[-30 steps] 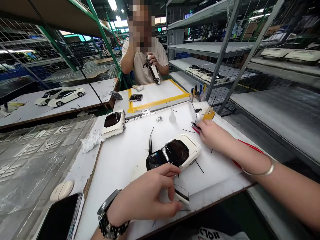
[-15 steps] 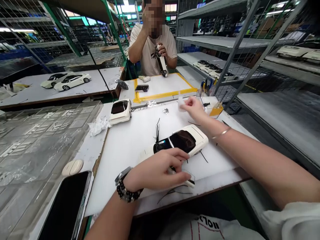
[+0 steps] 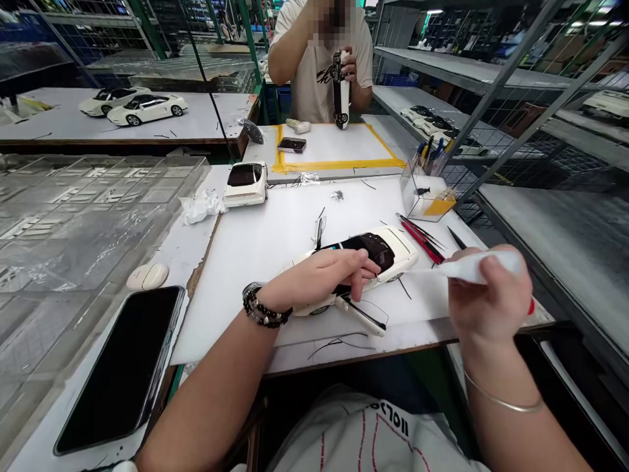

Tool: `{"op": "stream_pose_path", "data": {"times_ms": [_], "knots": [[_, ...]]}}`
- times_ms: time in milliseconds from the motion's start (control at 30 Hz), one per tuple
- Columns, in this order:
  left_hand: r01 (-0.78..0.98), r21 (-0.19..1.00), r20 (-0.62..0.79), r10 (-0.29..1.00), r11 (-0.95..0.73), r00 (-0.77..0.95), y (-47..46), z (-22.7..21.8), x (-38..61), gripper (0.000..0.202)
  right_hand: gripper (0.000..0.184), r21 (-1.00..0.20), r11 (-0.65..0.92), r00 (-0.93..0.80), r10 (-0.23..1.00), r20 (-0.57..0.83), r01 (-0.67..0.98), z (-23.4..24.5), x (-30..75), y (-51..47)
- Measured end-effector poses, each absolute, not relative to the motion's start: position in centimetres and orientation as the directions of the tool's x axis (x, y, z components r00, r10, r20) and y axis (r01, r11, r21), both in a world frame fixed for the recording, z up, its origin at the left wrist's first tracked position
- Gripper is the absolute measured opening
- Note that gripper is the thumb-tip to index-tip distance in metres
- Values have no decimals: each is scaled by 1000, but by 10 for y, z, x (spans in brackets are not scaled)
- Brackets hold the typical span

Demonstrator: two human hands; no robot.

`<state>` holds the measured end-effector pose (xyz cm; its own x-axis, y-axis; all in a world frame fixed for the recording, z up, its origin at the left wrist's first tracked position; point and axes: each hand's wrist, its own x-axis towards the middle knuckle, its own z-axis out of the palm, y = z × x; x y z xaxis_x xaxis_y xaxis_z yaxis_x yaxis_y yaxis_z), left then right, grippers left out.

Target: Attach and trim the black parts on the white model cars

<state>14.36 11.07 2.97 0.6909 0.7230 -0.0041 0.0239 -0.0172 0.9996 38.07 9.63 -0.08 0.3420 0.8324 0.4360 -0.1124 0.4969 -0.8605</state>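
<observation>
On the white work board (image 3: 275, 229) lies a white model car (image 3: 400, 244) with a dark roof, its doors swung out. My left hand (image 3: 324, 275) rests over the car's middle, fingers curled down at its near side. The near door (image 3: 366, 319) sticks out below those fingers. In my right hand (image 3: 491, 295), right of the car, is a white squeeze bottle (image 3: 472, 265), gripped on its side. Its thin tip points left towards the car's rear side and is hard to make out.
Red-handled tweezers (image 3: 422, 239) lie near a clear box (image 3: 428, 196) of tools. Another model car (image 3: 246, 183), crumpled tissue (image 3: 201, 208) and a phone (image 3: 122, 367) are at left. A co-worker (image 3: 319, 65) opposite holds a model car (image 3: 341, 92). Shelving (image 3: 555, 216) stands at right.
My right hand has come back from near the clear box, now with the squeeze bottle, to the right of the car. My left fingers have shifted from above the open door to the car's side.
</observation>
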Motion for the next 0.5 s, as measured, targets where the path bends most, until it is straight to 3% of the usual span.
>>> {"op": "stream_pose_path", "data": {"times_ms": [133, 300, 500], "knots": [[19, 1000, -26, 730, 18, 683, 113, 29, 142, 63, 39, -847, 526, 320, 791, 521, 79, -17, 361, 84], [8, 999, -37, 735, 42, 677, 113, 29, 141, 65, 33, -805, 516, 220, 783, 582, 293, -18, 350, 84], [-22, 998, -33, 739, 64, 673, 113, 28, 142, 66, 32, -787, 457, 174, 809, 561, 413, -18, 344, 83]]}}
